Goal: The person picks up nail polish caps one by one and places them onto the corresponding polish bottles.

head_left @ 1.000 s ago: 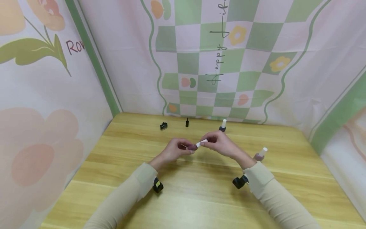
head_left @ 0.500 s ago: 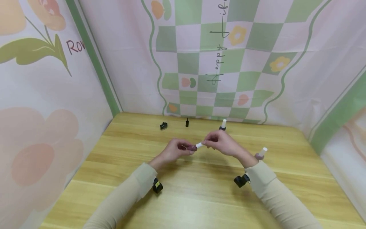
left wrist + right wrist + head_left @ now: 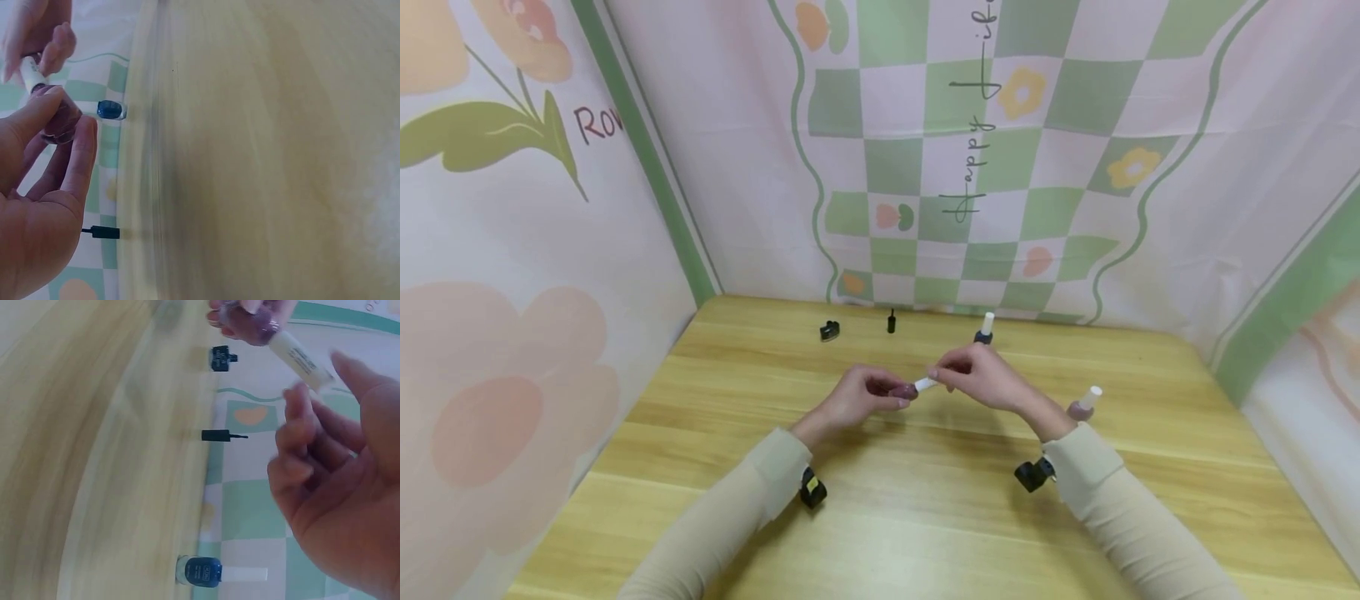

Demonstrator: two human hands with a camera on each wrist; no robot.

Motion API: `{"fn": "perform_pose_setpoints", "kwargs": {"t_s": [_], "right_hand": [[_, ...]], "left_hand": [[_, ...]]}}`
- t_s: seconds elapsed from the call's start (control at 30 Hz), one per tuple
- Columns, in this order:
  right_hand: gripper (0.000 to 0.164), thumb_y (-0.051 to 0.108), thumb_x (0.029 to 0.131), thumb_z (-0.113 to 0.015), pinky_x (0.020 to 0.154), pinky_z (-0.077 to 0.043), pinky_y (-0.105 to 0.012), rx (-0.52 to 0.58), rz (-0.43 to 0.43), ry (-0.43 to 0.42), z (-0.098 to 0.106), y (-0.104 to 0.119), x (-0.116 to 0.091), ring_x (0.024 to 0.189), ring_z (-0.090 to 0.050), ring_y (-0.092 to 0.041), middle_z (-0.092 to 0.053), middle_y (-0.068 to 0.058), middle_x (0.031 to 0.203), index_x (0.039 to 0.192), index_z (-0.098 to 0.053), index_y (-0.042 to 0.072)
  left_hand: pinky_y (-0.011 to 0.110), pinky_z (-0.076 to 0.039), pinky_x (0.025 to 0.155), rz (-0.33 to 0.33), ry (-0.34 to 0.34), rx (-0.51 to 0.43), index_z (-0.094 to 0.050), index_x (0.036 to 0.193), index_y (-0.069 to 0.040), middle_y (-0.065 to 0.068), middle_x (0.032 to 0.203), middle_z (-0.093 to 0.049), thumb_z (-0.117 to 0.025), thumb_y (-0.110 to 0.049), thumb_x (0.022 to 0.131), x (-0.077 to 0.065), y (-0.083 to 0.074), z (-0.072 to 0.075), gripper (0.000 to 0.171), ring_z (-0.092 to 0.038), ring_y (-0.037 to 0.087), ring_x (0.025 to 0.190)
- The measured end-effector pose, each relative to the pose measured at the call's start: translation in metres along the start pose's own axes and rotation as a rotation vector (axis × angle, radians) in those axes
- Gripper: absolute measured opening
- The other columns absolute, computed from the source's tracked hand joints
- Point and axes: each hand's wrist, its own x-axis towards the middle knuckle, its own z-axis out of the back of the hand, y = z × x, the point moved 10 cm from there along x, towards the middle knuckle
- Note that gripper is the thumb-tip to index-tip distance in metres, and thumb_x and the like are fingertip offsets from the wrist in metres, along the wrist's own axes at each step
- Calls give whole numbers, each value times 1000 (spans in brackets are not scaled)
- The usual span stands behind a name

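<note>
My left hand (image 3: 857, 396) grips a purple nail polish bottle (image 3: 905, 390) between thumb and fingers, tilted above the table. Its white cap (image 3: 301, 360) sits on the neck and points toward my right hand (image 3: 981, 377). In the right wrist view, the thumb and index fingertip of that hand lie on either side of the cap's far end, slightly blurred. The other right fingers are loosely curled. In the left wrist view, the bottle (image 3: 62, 119) shows between the left thumb and fingers, which partly cover it.
At the back of the wooden table (image 3: 910, 517) stand an uncapped black nail polish bottle (image 3: 829, 331), a black brush cap (image 3: 891, 322) with its brush up, and a dark blue bottle (image 3: 982, 337) with white cap. A lilac bottle (image 3: 1081, 410) stands beside my right forearm.
My right fingers have shifted outward along the white cap toward its end, showing more of it. The left hand and purple bottle stay nearly in place, with the cap's tilt changing slightly.
</note>
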Motion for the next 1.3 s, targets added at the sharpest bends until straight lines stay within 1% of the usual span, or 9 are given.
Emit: {"fn": "perform_pose_setpoints", "kwargs": {"t_s": [0.1,0.23,0.4,0.57,0.73,0.87,0.97,1.07,1.3], "right_hand": [[19,23,97,-74,53,-44,-25,45,22,18,1,3,-1,62,-56,-16,-72,-11,84,107,-75,7],[13,21,98,-71,51,-39,-24,48,27,42,0,4,-1,57,-48,-11,-68,-8,77,94,-76,10],[38,36,105,-60,42,-30,-22,-19,-10,40,-2,1,1,44,-35,-7,-58,-2,59,74,-70,16],[47,44,107,-53,39,-30,-23,-67,-36,21,-1,-1,2,41,-35,-7,-61,-4,58,74,-73,15],[27,36,103,-64,49,-45,-26,-58,30,35,1,6,-1,56,-55,-16,-67,1,75,104,-74,11],[33,25,97,-73,58,-51,-29,-15,63,72,2,11,-3,71,-63,-21,-70,0,91,125,-67,8],[24,19,98,-72,54,-46,-26,0,72,79,3,12,-3,63,-56,-15,-70,-2,89,119,-70,7],[13,20,101,-67,47,-38,-24,-13,67,85,2,12,-3,54,-44,-10,-67,-3,78,101,-74,9],[46,36,109,-50,39,-32,-24,-109,17,79,-1,9,-3,41,-36,-7,-58,0,56,70,-68,18]], "left_hand": [[32,-59,88,9,-5,3,-77,110,-15,-2,107,-78,-78,-12,90,0,1,0,20,-72,18,97],[32,-59,87,-1,-16,13,-77,108,-15,-2,105,-78,-80,-11,89,0,-1,-1,20,-72,18,96],[32,-60,86,-17,-12,21,-78,108,-14,-1,105,-78,-80,-10,88,0,-3,-3,20,-72,18,94],[31,-59,87,-14,-8,10,-77,109,-14,-1,107,-78,-79,-11,90,1,-3,-3,19,-72,17,97],[32,-59,90,-4,-7,4,-77,110,-14,-1,108,-77,-78,-11,91,0,-4,-1,20,-72,18,99],[32,-58,90,27,-19,-7,-76,110,-14,-1,108,-77,-78,-11,90,-1,-2,1,20,-72,18,99],[32,-58,90,36,-19,-13,-76,110,-14,-1,108,-77,-78,-11,90,-1,-2,1,20,-72,18,100],[31,-58,89,26,-16,-2,-77,109,-14,-1,107,-78,-79,-12,89,0,-2,0,20,-71,18,98],[33,-60,85,0,-5,20,-78,107,-15,-2,105,-78,-80,-13,89,1,-4,-3,18,-72,19,95]]}}
